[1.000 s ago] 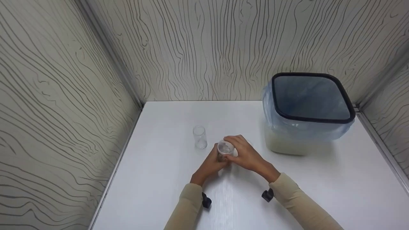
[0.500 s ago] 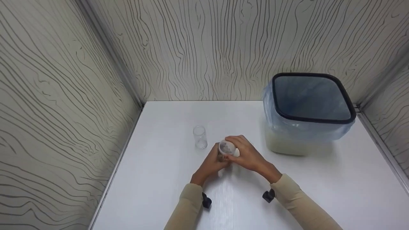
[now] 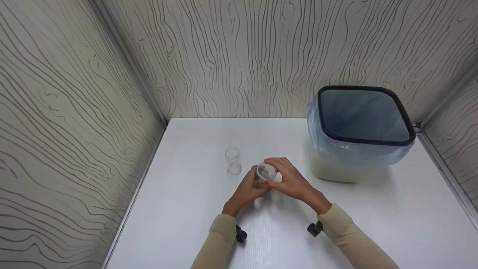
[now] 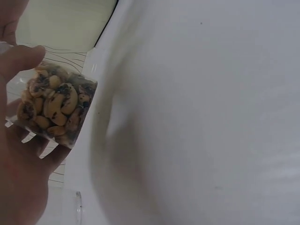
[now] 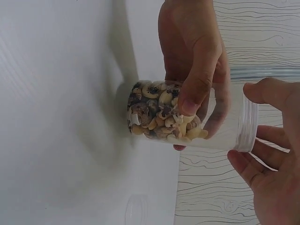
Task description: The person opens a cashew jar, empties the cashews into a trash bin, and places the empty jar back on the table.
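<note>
A clear plastic jar (image 5: 164,117) partly filled with dark-speckled cashews is held near the middle of the table, leaning slightly right in the head view. My left hand (image 3: 246,188) grips its body, thumb on one side and fingers around the other. At the jar's top end (image 5: 248,124), my right hand (image 3: 293,185) holds the rim with thumb and fingertips. The right palm hides part of the jar in the head view. To the left and farther back stands a second clear jar (image 3: 233,162), with no cashews visible in it.
A bin (image 3: 332,168) with a blue liner and black rim (image 3: 368,142) stands at the back right. A low clear round piece (image 5: 136,211) lies on the white table (image 3: 179,209). Wood-patterned walls (image 3: 231,59) enclose the back and sides.
The jar's top has shifted a little to the right and tilts more, and the right hand has moved slightly with it. The second jar and the bin stay in place.
</note>
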`<action>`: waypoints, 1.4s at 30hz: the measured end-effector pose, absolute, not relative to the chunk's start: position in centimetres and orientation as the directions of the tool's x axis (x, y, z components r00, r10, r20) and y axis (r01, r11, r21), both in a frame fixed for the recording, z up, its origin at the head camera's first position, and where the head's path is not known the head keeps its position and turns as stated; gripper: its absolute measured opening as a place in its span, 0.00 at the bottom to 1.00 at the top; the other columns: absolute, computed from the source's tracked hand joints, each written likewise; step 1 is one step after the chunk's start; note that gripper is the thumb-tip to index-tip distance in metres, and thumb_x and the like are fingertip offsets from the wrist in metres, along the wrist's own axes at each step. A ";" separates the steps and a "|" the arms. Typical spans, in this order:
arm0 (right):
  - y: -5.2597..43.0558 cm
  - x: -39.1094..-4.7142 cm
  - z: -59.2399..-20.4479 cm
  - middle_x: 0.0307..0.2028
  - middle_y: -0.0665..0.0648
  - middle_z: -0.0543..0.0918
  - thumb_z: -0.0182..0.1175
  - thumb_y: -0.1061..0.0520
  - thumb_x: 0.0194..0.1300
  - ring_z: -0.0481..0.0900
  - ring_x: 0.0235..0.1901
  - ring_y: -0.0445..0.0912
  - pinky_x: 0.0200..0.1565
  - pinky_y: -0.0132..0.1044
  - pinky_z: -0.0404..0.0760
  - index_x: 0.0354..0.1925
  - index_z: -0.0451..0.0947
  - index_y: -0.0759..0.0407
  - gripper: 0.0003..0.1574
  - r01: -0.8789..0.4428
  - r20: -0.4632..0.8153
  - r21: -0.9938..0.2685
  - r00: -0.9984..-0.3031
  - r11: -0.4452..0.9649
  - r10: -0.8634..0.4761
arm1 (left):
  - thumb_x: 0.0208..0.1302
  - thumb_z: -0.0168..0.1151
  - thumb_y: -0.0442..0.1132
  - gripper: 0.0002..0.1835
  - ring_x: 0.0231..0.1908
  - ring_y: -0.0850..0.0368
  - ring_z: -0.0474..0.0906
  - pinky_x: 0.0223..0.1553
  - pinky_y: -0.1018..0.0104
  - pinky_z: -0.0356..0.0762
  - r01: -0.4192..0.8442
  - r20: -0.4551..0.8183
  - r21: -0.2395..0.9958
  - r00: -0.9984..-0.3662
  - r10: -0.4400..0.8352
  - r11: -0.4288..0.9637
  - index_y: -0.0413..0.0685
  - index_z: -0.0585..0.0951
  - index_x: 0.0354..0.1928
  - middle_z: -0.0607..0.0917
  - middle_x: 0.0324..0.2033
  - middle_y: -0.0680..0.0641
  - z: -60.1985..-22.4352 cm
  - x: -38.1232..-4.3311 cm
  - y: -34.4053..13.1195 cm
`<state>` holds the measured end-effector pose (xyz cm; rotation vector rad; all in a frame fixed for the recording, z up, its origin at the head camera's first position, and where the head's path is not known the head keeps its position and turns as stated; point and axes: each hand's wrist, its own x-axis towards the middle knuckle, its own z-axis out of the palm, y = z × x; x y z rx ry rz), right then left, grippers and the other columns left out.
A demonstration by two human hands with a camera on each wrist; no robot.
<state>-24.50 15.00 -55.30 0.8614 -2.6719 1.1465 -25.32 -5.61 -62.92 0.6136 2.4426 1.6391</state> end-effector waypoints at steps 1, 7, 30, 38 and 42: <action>15.0 -24.5 -55.2 0.67 0.58 0.79 0.76 0.54 0.66 0.77 0.63 0.51 0.57 0.48 0.84 0.71 0.75 0.60 0.40 -0.536 0.306 -0.638 -0.835 0.553 -0.457 | 0.68 0.73 0.52 0.44 0.75 0.49 0.71 0.78 0.43 0.64 0.254 0.110 0.911 -0.909 0.402 0.325 0.42 0.63 0.78 0.75 0.73 0.41 -62.9 -25.3 -5.6; 15.3 -24.5 -54.7 0.69 0.59 0.78 0.75 0.56 0.66 0.76 0.63 0.52 0.58 0.52 0.84 0.72 0.75 0.58 0.39 -0.518 0.286 -0.663 -0.843 0.541 -0.456 | 0.67 0.74 0.53 0.44 0.73 0.52 0.72 0.78 0.45 0.65 0.274 0.134 0.907 -0.908 0.397 0.321 0.45 0.64 0.78 0.75 0.73 0.41 -62.5 -25.4 -5.6; 15.9 -24.6 -53.7 0.69 0.59 0.78 0.74 0.58 0.67 0.76 0.65 0.53 0.58 0.52 0.84 0.70 0.77 0.57 0.35 -0.532 0.306 -0.684 -0.831 0.499 -0.465 | 0.65 0.76 0.48 0.43 0.73 0.53 0.73 0.76 0.45 0.69 0.317 0.194 0.898 -0.907 0.374 0.304 0.59 0.66 0.79 0.76 0.74 0.47 -61.3 -25.3 -5.5; 15.9 -24.7 -53.2 0.69 0.59 0.78 0.72 0.57 0.69 0.77 0.65 0.55 0.58 0.49 0.83 0.70 0.77 0.57 0.33 -0.524 0.291 -0.691 -0.832 0.499 -0.472 | 0.65 0.76 0.46 0.43 0.73 0.54 0.73 0.76 0.48 0.69 0.327 0.209 0.897 -0.907 0.365 0.298 0.57 0.66 0.79 0.76 0.74 0.51 -61.2 -25.3 -5.5; 16.0 -24.8 -53.0 0.69 0.58 0.78 0.71 0.54 0.71 0.77 0.63 0.55 0.57 0.47 0.83 0.70 0.76 0.57 0.32 -0.513 0.277 -0.699 -0.836 0.497 -0.473 | 0.65 0.75 0.47 0.44 0.71 0.54 0.73 0.75 0.48 0.70 0.324 0.205 0.893 -0.910 0.359 0.312 0.57 0.65 0.80 0.76 0.74 0.48 -61.0 -25.3 -5.5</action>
